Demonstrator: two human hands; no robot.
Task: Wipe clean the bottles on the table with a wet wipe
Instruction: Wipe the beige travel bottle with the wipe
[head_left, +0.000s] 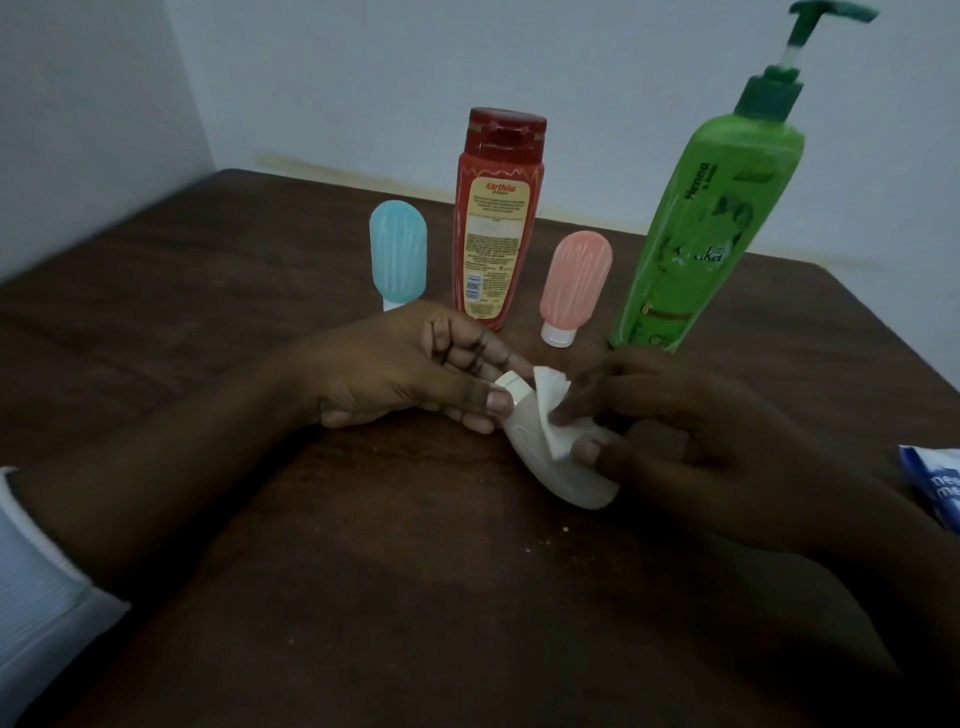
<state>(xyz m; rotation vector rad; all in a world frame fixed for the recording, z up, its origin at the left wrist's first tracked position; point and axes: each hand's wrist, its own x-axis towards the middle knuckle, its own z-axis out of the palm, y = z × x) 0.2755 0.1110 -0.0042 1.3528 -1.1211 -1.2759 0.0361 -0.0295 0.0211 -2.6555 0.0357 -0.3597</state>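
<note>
Just in front of the red bottle (496, 218), a white bottle (561, 478) is held tilted above the table (260, 312). The left hand (405, 374) has its grip pinched on the cap end. The right hand (691, 436) has its grip closed on a wet wipe (550, 410), pressed to the bottle's body.

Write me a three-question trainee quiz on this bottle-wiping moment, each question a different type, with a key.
1. What does the right hand press against the white bottle? A. a sponge B. the wet wipe C. a brush
2. True or false: the red bottle stands upright on the table, beyond the hands.
3. Fill in: the left hand pinches the white bottle at its ___ end.
Key: 1 B; 2 true; 3 cap.
</note>
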